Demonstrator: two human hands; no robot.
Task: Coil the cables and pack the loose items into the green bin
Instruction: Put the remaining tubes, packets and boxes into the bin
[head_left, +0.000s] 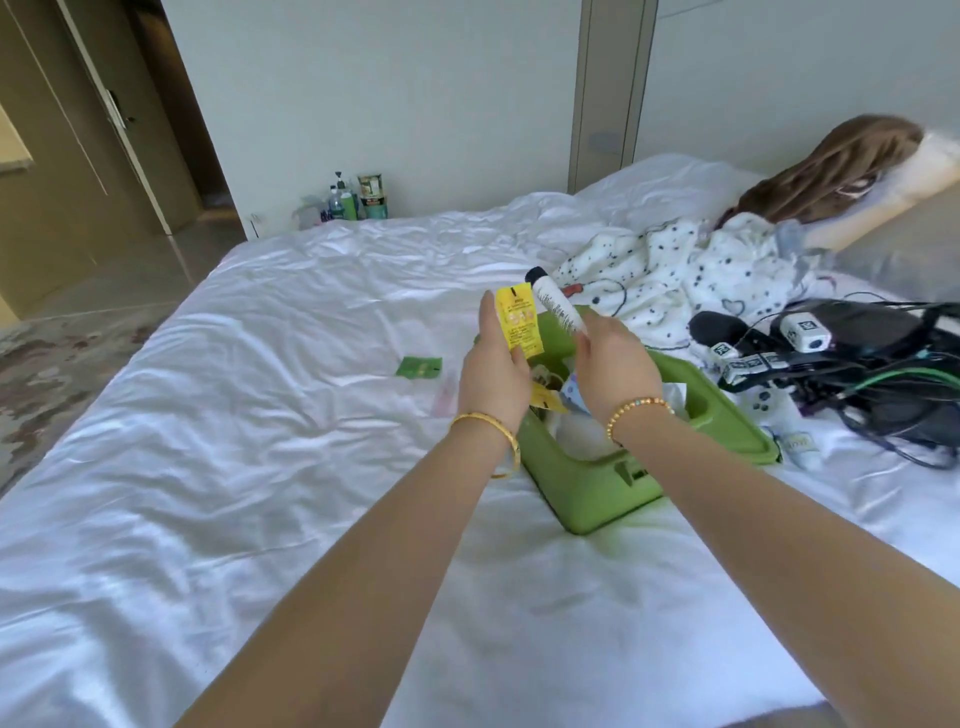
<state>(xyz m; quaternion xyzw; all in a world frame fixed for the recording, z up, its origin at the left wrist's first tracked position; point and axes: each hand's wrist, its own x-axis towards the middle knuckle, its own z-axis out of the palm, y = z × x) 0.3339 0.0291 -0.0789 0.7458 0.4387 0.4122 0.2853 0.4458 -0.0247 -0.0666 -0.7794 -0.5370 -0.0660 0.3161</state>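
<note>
Left hand (493, 371) pinches yellow sachet (519, 325); right hand (615, 364) grips white tube (558, 304) over green bin (727, 415).

**Soft daylight, wide-angle bend**

Even, cool daylight fills the room, brightest on the white sheet (260, 389), which nearly blows out in places (folds still read). Shadows are faint and soft under the forearms and beside the bin (613, 493). The door frame (119, 119) at the left edge bows from lens distortion. Detail is slightly smeared throughout, and the far bottles (358, 200) are indistinct.
</note>
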